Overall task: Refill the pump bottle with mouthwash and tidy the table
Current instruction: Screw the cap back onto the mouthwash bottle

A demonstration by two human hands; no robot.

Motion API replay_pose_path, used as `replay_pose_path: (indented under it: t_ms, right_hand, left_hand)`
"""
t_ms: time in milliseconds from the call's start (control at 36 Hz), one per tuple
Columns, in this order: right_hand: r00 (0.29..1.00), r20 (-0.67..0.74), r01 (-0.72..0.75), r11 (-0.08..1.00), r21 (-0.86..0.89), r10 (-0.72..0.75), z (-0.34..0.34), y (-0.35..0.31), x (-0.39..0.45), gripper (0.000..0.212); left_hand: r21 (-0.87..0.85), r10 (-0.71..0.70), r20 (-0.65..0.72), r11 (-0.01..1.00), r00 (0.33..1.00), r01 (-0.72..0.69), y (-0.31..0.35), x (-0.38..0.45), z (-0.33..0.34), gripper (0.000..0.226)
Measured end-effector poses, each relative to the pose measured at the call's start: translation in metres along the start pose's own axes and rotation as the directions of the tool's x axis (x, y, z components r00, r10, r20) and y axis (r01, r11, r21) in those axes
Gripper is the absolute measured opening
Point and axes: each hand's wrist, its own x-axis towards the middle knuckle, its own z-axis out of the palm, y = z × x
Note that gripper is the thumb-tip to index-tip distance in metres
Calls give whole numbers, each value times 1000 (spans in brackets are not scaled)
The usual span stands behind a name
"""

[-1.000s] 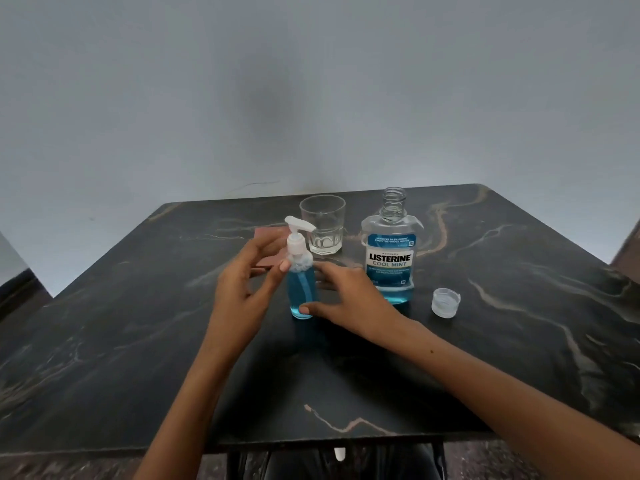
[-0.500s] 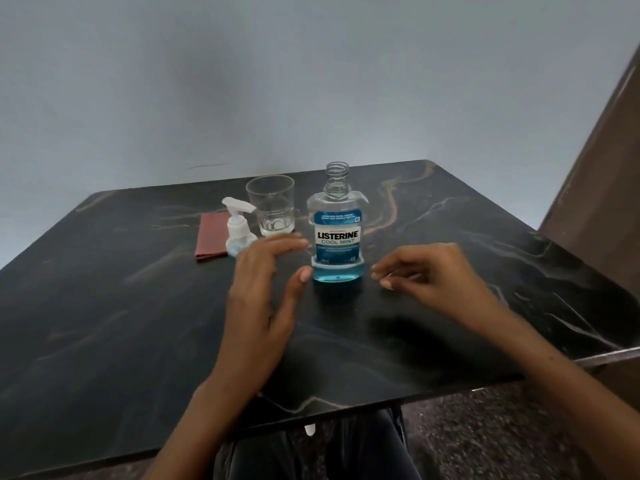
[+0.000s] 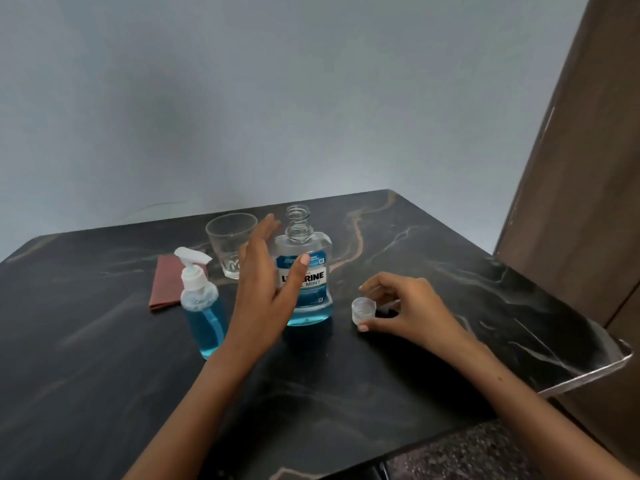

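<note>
Right hand (image 3: 412, 306) pinches the clear cap (image 3: 363, 309) near the worktop (image 3: 519, 306) right edge; left hand (image 3: 266, 289), fingers spread wide, reaches around the uncapped Listerine bottle (image 3: 306, 299).

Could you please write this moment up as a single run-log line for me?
left hand: open, reaching at mouthwash bottle | right hand: pinching cap | mouthwash bottle: uncapped | pump bottle: filled, pump on

A capless mouthwash bottle (image 3: 304, 282) stands upright at table centre, blue liquid low. At its eight o'clock stands a blue-filled pump bottle (image 3: 202, 306), pump fitted; at four o'clock, the clear cap (image 3: 363, 310), open end up.
</note>
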Motion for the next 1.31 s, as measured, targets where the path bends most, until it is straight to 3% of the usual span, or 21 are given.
replay_pose_path:
  t_ms: [250,417,611,833,1111,1306]
  right_hand:
    - [961,-251,199,922,333,-117,-18,-37,24,49]
    - [923,-313,335,869,364,-225,-36,-64,43,35]
    - [889,-143,455,876,159,-435,-63,-89,64,40]
    - [807,121,588,807,-61,-578,-70,-119,76,44]
    - [749,367,597,803,-10,-552,-81,-140,87,31]
    - [806,312,533,846,-14,-503,-77,-133,92,30]
  left_hand:
    - [-27,-45,-17,999,999,45,2,3,-6,47]
    - [-12,-31,-52,999,998,30,6,2,-10,45]
    - [-33,-59,-43,998,997,57,6,3,-10,35]
    - [-60,-56,-47,997,997,53,4,4,-14,44]
    - [-78,-55,-37,996,998,52,3,5,-13,41]
    - [-96,-63,-39,994,997,59,3,4,-14,41]
